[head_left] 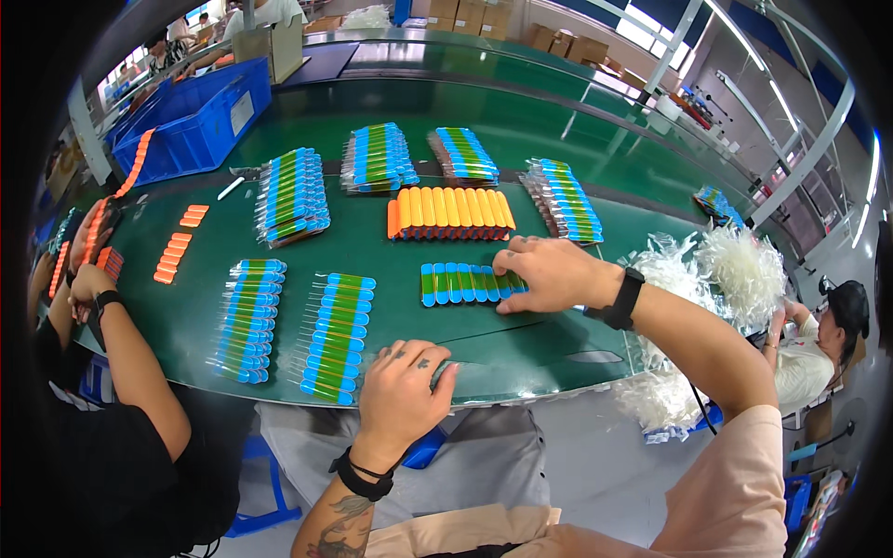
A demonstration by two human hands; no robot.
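Observation:
My right hand (558, 275) reaches over the green table, thumb and fingers closed on the right end of a short row of blue-and-green round-ended strips (454, 284). The fingers cover that end. At the table's front edge, my left hand (405, 383) holds nothing, its thumb apart from the fingers. Just left of it lies a fanned row of blue-and-green strips in clear sleeves (337, 333). A similar stack of sleeved strips (249, 321) is further left. Directly beyond the short row sits a block of orange rounded pieces (451, 214).
More sleeved stacks (291, 195) line the table's far side. At left, a co-worker's hands (88, 284) are near small orange pieces (172, 256) and a blue crate (200, 121). Clear plastic sleeves (739, 270) pile up at the right edge, near another person (809, 344).

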